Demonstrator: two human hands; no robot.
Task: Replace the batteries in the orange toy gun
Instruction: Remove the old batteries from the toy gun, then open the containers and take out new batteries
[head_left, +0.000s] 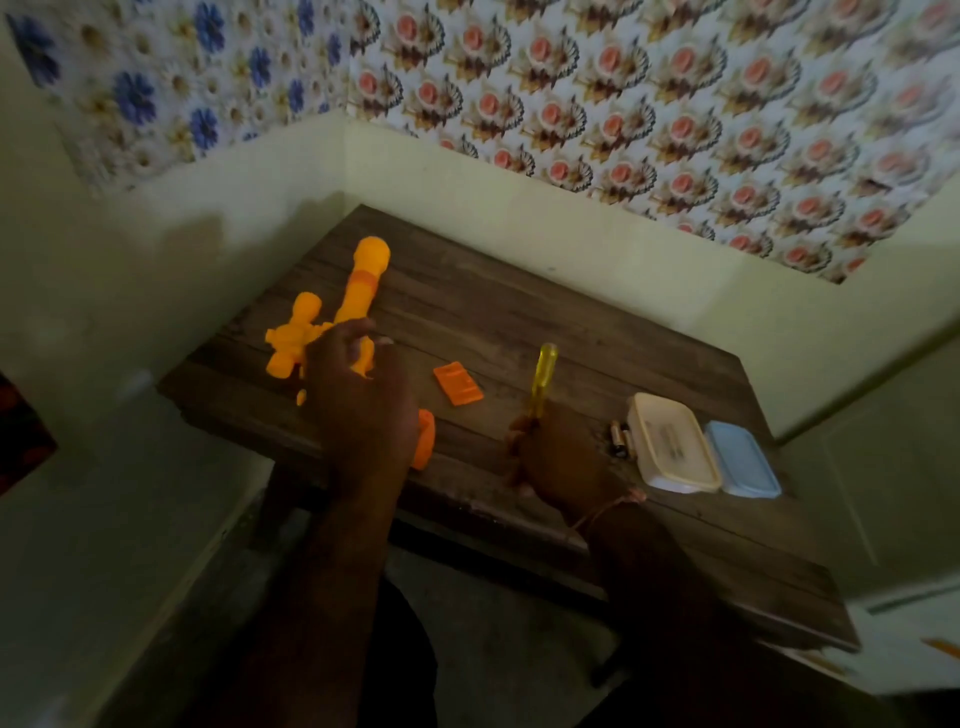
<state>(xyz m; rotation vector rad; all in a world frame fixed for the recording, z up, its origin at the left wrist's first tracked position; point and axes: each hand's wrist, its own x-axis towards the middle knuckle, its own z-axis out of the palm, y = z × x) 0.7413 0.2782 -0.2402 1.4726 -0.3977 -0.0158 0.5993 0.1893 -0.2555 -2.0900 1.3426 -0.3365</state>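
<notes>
The orange toy gun (332, 312) lies on the left part of the dark wooden table (519, 312), its barrel pointing away. My left hand (358, 395) hovers over the gun's middle with fingers loosely spread, hiding that part; whether it touches the gun is unclear. The orange battery cover (458, 383) lies loose on the table between my hands. My right hand (556, 462) grips a screwdriver (543, 379) by its lower end, the yellow handle pointing up and away. A few batteries (621, 438) lie just left of a cream box.
A cream lidded box (672, 441) and a light blue one (743, 460) sit side by side at the right of the table. The table stands in a corner, with walls to the left and behind. Its near edge runs under my forearms.
</notes>
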